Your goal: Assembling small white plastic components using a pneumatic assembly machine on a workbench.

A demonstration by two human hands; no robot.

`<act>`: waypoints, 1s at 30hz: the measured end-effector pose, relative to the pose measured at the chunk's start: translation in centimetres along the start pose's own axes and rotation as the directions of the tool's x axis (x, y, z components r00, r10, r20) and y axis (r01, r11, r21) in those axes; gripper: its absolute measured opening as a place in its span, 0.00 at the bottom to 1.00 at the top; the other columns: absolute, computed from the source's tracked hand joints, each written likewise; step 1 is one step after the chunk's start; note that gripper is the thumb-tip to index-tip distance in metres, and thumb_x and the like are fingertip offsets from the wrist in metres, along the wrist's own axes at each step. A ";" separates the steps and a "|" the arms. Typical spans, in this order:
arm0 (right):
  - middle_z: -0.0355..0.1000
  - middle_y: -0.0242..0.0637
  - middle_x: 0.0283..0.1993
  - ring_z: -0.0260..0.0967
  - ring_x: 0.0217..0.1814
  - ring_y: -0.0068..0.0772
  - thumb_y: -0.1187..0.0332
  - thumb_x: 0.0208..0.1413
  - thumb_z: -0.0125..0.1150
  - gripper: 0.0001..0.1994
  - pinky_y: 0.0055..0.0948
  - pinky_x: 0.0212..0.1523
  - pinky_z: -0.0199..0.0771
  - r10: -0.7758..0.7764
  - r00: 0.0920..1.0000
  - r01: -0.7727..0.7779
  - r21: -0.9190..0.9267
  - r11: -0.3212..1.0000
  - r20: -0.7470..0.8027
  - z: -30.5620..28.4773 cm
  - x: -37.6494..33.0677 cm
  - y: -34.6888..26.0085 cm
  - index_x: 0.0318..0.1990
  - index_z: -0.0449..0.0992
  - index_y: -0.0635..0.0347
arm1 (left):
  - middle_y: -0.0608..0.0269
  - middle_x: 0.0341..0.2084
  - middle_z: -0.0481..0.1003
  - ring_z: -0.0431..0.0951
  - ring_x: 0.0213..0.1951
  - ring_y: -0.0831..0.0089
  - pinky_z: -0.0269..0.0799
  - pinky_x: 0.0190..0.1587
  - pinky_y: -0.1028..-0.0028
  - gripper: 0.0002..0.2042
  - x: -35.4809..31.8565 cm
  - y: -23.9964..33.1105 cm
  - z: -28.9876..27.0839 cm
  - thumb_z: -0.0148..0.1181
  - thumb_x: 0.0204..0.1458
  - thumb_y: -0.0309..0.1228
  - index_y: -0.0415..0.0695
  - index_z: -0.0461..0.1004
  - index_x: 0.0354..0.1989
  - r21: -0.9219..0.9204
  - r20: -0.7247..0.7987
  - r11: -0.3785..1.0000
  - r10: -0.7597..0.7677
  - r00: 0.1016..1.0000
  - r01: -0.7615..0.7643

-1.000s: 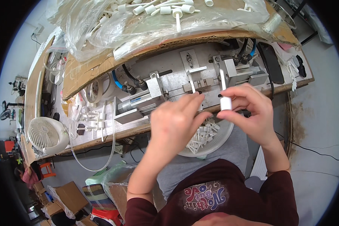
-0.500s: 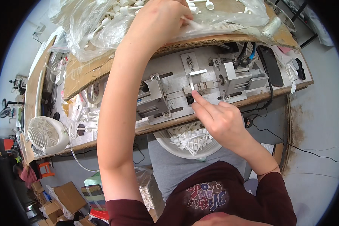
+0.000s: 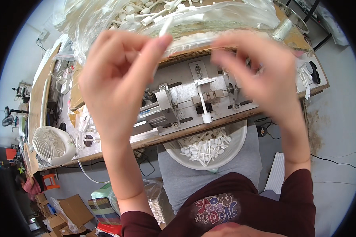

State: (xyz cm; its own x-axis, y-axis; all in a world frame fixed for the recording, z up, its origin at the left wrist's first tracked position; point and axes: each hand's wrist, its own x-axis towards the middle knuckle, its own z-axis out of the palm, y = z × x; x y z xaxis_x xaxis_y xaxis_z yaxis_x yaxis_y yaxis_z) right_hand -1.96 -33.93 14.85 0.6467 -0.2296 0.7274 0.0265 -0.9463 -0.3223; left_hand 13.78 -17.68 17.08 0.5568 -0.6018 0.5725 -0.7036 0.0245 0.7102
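Note:
Raised at the left, my left hand [image 3: 116, 75] pinches a white plastic stick [image 3: 167, 27] between thumb and fingers; its lower end is hidden by the hand. My right hand [image 3: 265, 67] hovers over the right part of the metal fixture [image 3: 188, 103], blurred by motion. Its thumb and fingers are bent but apart, and nothing shows between them. Below and between the hands, a white plastic stick with a round cap [image 3: 206, 117] lies across the middle of the fixture, its capped end toward me. Neither hand touches it.
An open plastic bag [image 3: 81, 29] of white capped sticks lies on cardboard at the back. A white basket [image 3: 238, 148] of similar pieces rests on my lap under the bench edge. A small white fan [image 3: 51, 145] stands left; a black cable [image 3: 279, 136] hangs right.
My left hand has come back from the bag toward me with a white stick. My right hand has lifted off the stick in the fixture and moved up and right, uncovering its cap.

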 end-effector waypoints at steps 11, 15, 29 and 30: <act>0.79 0.38 0.47 0.77 0.47 0.37 0.67 0.48 0.69 0.20 0.37 0.44 0.75 0.194 0.814 0.063 -0.415 0.908 0.547 7.5 13.7 12.9 0.50 0.79 0.58 | 0.55 0.56 0.76 0.84 0.40 0.67 0.81 0.38 0.71 0.15 -10.9 -0.9 5.2 0.71 0.46 0.23 0.38 0.81 0.44 0.174 0.264 0.975 0.091 0.960 -0.141; 0.76 0.44 0.51 0.73 0.55 0.48 0.68 0.46 0.65 0.23 0.42 0.54 0.74 0.228 0.739 0.061 -0.399 0.915 0.634 7.6 13.0 10.8 0.53 0.75 0.60 | 0.56 0.55 0.77 0.83 0.33 0.67 0.78 0.35 0.73 0.13 -12.5 -1.8 6.1 0.70 0.46 0.22 0.37 0.81 0.42 0.352 0.256 0.912 0.123 0.959 -0.211; 0.75 0.48 0.38 0.74 0.41 0.46 0.73 0.53 0.63 0.09 0.41 0.43 0.73 -0.108 0.961 0.151 -0.158 0.976 0.254 1.2 9.4 9.3 0.41 0.80 0.64 | 0.56 0.53 0.79 0.81 0.26 0.70 0.75 0.30 0.74 0.14 -12.4 -3.0 7.1 0.70 0.45 0.25 0.39 0.81 0.42 0.440 0.362 0.841 0.155 0.919 -0.315; 0.74 0.47 0.37 0.74 0.40 0.45 0.73 0.53 0.63 0.09 0.41 0.42 0.73 -0.093 0.976 0.114 -0.102 0.988 0.199 0.7 9.2 9.4 0.43 0.79 0.63 | 0.56 0.53 0.79 0.80 0.25 0.70 0.74 0.29 0.74 0.14 -12.5 -3.0 7.2 0.70 0.44 0.26 0.40 0.81 0.42 0.439 0.358 0.842 0.156 0.921 -0.313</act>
State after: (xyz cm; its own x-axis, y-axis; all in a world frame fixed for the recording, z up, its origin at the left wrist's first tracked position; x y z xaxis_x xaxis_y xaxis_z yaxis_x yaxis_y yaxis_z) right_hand 4.80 -44.79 18.11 0.7803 -0.0911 0.6187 0.0227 -0.9846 -0.1736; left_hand 5.79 -15.99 4.86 0.2451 -0.8359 0.4911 -0.9607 -0.1416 0.2386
